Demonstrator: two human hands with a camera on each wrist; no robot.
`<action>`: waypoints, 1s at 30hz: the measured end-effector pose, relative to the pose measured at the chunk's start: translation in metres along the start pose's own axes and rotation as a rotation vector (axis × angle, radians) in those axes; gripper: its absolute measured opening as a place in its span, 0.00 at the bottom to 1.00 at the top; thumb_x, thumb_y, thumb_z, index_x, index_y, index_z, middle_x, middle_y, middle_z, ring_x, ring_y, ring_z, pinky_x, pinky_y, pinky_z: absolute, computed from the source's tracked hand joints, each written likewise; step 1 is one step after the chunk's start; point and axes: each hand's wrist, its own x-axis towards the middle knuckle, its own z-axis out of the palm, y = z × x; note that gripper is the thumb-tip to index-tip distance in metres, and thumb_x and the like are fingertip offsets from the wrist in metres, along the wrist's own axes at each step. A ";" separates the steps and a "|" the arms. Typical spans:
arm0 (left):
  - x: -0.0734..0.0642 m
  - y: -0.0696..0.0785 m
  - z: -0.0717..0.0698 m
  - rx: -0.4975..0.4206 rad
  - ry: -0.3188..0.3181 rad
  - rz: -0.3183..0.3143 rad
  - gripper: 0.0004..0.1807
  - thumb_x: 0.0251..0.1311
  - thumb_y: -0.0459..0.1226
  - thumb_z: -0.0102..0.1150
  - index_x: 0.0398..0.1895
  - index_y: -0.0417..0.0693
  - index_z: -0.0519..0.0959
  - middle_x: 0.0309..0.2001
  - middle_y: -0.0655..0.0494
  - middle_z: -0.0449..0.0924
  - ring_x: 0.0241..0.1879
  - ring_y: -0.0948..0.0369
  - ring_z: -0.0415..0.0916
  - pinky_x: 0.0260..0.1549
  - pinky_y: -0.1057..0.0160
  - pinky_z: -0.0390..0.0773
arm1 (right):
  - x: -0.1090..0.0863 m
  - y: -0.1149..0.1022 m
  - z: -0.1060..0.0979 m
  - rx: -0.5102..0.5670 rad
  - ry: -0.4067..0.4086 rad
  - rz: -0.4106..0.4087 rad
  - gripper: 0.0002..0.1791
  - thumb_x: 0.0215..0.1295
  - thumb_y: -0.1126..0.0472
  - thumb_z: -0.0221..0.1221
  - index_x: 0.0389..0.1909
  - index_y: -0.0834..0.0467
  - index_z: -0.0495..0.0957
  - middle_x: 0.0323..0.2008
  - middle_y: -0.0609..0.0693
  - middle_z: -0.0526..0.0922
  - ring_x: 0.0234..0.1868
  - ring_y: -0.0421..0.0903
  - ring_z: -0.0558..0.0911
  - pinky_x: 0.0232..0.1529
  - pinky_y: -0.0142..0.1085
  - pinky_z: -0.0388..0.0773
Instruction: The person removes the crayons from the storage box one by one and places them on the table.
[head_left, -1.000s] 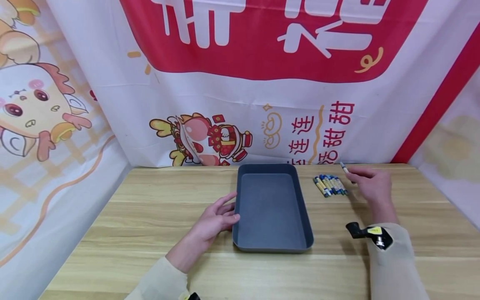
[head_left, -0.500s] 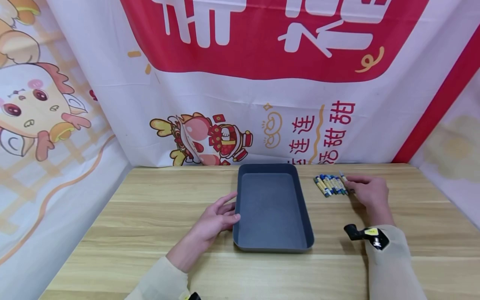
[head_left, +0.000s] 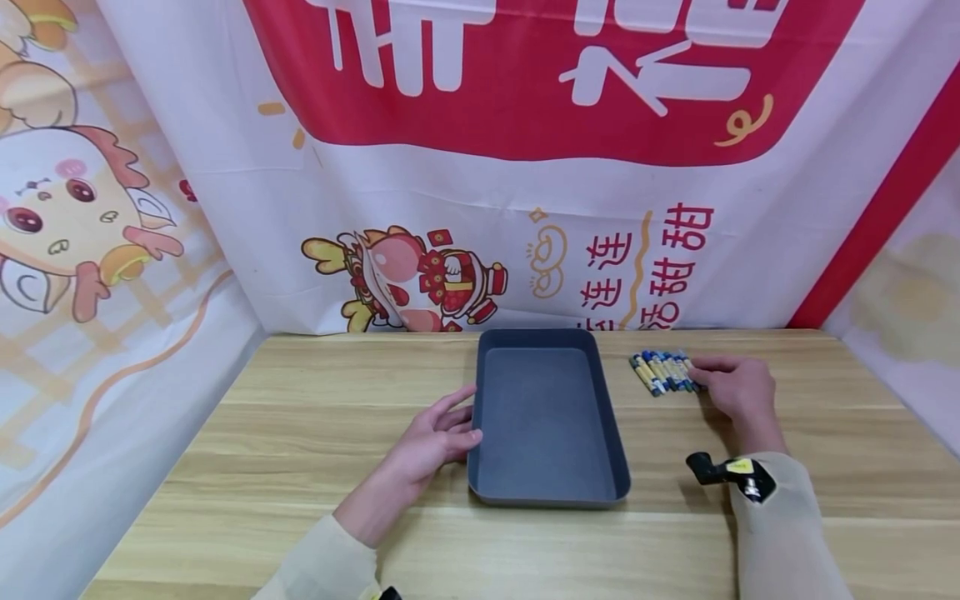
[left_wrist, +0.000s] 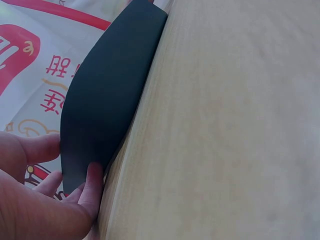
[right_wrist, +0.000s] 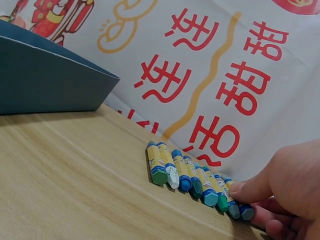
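A dark grey rectangular tray (head_left: 550,417) lies on the wooden table. My left hand (head_left: 429,435) holds its left wall, thumb over the rim and other fingers along the outside, as the left wrist view also shows. To the tray's right, several crayons (right_wrist: 182,175) with yellow and blue wrappers lie side by side in a slanted row, their ends green, white, blue and teal. At the right end of that row, my right hand (head_left: 738,385) pinches a dark blue-ended crayon (right_wrist: 245,212) between thumb and fingers, close against its neighbour. The fingers partly hide it.
The wooden table (head_left: 315,467) ends at the back against a white and red printed cloth (head_left: 450,192). Another printed cloth (head_left: 112,400) hangs along the left side. A black wrist camera mount (head_left: 727,471) sticks out from the right sleeve.
My right hand has come down and slightly left, bringing a crayon from above the table to the right end of the row. The left hand and tray stay in place.
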 end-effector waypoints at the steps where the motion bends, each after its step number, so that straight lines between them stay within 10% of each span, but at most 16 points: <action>1: 0.000 0.000 0.000 0.001 0.002 -0.001 0.39 0.70 0.28 0.62 0.82 0.56 0.65 0.78 0.37 0.68 0.74 0.43 0.72 0.63 0.52 0.83 | 0.000 0.000 0.000 -0.003 0.000 0.000 0.24 0.77 0.52 0.61 0.68 0.57 0.80 0.71 0.66 0.77 0.72 0.65 0.71 0.63 0.55 0.71; 30: -0.001 0.001 -0.001 0.001 0.014 -0.016 0.38 0.70 0.28 0.63 0.81 0.58 0.66 0.77 0.38 0.69 0.73 0.44 0.73 0.63 0.52 0.83 | 0.000 -0.002 0.001 -0.017 -0.018 0.020 0.26 0.78 0.49 0.60 0.67 0.60 0.80 0.71 0.66 0.77 0.73 0.66 0.70 0.68 0.59 0.69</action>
